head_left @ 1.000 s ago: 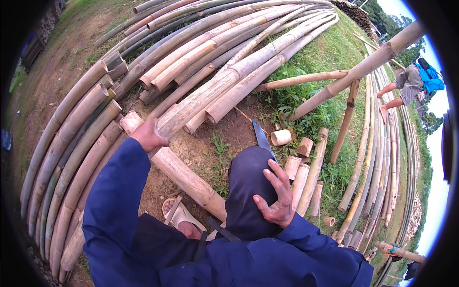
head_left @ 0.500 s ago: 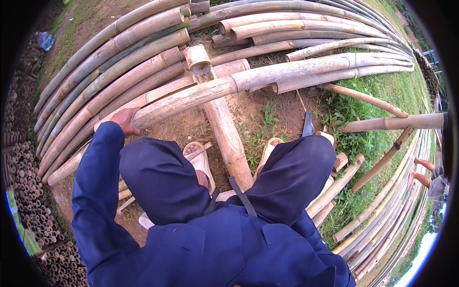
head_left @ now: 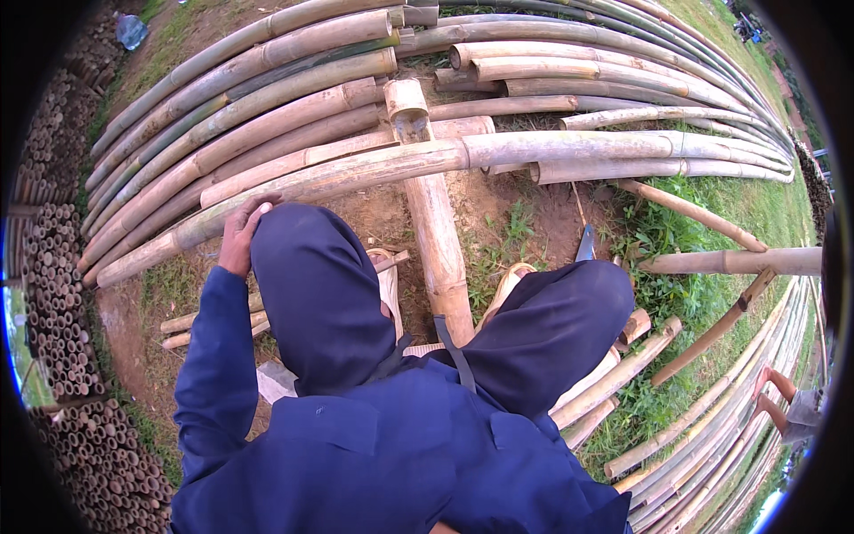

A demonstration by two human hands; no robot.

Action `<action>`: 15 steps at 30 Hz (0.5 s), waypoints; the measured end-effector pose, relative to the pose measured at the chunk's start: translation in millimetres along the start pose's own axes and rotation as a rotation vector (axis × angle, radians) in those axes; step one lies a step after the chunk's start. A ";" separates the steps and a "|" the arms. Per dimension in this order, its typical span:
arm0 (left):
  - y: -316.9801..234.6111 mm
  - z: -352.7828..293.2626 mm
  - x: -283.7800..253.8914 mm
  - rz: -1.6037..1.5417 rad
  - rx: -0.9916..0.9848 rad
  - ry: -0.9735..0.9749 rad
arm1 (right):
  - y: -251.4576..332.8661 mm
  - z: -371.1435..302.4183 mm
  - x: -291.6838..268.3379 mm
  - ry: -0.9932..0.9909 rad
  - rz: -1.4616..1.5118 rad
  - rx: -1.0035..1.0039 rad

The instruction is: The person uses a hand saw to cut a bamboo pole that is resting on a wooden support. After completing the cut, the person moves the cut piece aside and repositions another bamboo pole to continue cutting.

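Observation:
A long pale bamboo pole lies crosswise before my knees, over an upright-running bamboo post with a notched, cut-open top. My left hand is at the near side of the long pole, beside my left knee. Its fingers are curled against the pole's edge, and part of the grip is hidden. The left knee partly covers the pole's near edge. My right hand is not visible. A saw with a blue-grey blade lies beyond my right knee.
Bamboo poles lie in rows ahead on both sides. Short bamboo pieces rest at my right, near a propped bamboo frame. Stacked cut bamboo stands at far left. Another person's bare legs show at far right.
The view has shifted, so most things sit farther right. My left hand has turned and is now closer to my left knee, which has come up against the pole.

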State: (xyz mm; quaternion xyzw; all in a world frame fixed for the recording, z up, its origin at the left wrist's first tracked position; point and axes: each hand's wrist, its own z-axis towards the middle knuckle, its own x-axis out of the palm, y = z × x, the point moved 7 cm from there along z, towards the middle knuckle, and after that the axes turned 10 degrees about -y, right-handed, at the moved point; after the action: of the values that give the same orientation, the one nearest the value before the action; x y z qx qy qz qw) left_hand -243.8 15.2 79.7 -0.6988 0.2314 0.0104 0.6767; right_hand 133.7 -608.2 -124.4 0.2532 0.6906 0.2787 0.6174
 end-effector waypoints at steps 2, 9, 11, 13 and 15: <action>14.2 -35.5 10.2 -0.316 -0.231 -0.049 | 0.6 -0.5 -4.7 -0.018 0.049 0.007; -110.6 -66.2 65.5 0.195 0.454 0.020 | 12.9 -17.6 -49.9 -0.118 0.446 0.166; -144.7 -73.2 89.2 0.273 0.530 0.183 | 23.0 -24.6 -67.3 -0.187 0.556 0.330; -162.8 -71.3 113.4 0.304 0.581 0.274 | 54.6 -47.0 -104.3 -0.286 0.646 0.297; -160.6 -61.0 130.3 0.302 0.582 0.289 | 91.1 -65.3 -148.8 -0.333 0.666 0.173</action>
State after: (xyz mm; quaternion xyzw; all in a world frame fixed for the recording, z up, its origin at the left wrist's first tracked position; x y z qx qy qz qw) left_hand -91.5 -86.8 193.3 -0.4291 0.4189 -0.0549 0.7984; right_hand 85.6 -650.9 50.4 0.5567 0.4820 0.3597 0.5731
